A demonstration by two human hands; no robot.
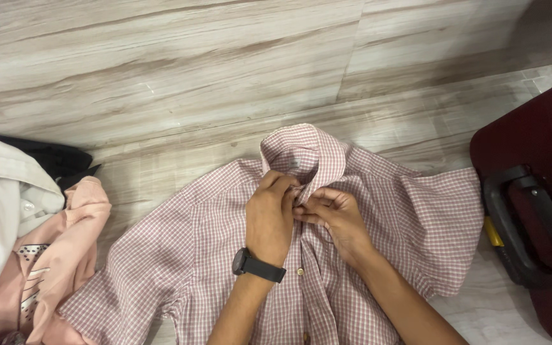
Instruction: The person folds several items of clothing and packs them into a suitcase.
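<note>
head view: left hand (269, 214) and right hand (333, 214) pinched on checked shirt (193, 255) below collar (301, 150), holding placket together; suitcase (535, 217) right of shirt.

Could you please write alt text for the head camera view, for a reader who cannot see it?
Both hands, left hand and right hand, pinch the front of a pink checked shirt just below its collar, on a pale floor. A clothes pile lies left; a maroon suitcase stands right.

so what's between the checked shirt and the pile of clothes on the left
In the head view, only a narrow strip of bare wood-grain floor separates the checked shirt from the pile of clothes; lower down the shirt's sleeve nearly meets the pink garment.
</note>
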